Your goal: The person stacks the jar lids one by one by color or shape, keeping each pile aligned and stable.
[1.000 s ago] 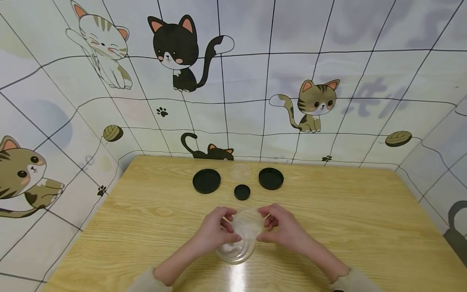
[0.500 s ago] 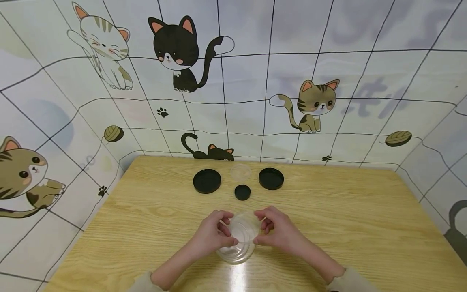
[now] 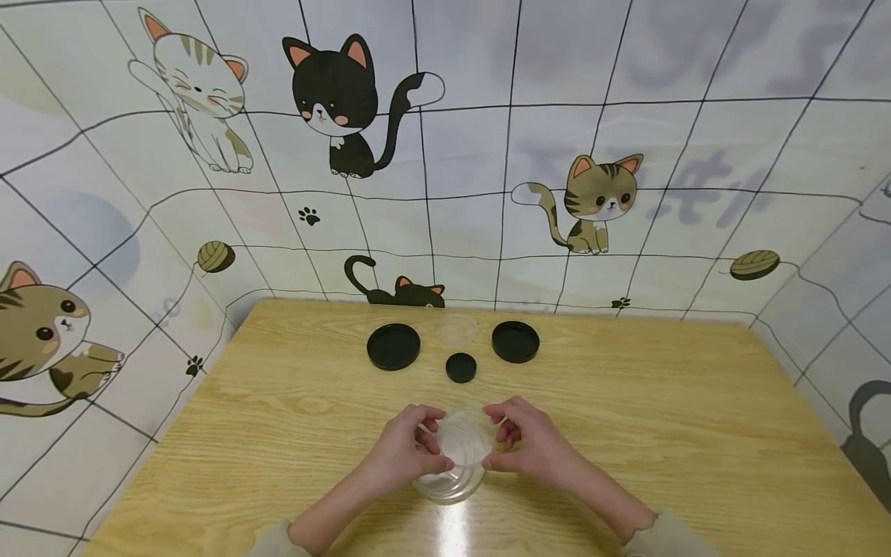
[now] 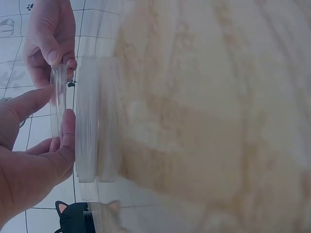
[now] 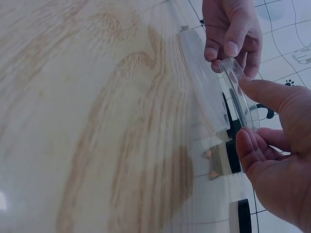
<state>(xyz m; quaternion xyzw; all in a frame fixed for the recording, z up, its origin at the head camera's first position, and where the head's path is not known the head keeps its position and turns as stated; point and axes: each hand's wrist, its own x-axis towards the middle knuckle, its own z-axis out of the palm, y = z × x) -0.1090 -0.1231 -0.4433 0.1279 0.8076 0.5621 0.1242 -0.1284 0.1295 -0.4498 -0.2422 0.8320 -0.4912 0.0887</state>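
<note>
A shallow clear round dish (image 3: 465, 442) is held between both hands over the table. My left hand (image 3: 411, 442) pinches its left rim between thumb and fingers. Opposite, my right hand (image 3: 527, 439) grips the right rim the same way. Just beneath lies a wider clear round dish (image 3: 448, 492), partly hidden by the held one. In the left wrist view the held dish (image 4: 58, 104) is level, with a narrow gap above the wider dish (image 4: 87, 126). In the right wrist view the same held dish (image 5: 238, 92) spans between the two hands.
Toward the back of the wooden table (image 3: 661, 418) stand two black round lids, one at left (image 3: 394, 346) and one at right (image 3: 516, 342). Between them lie a clear disc (image 3: 457, 330) and a small black lid (image 3: 461, 367). A cat-print wall covering (image 3: 473, 155) rises behind.
Both hands and the held dish have moved slightly left and toward me, over the wider dish. In the last half second they have barely moved. The lids stay in place.
</note>
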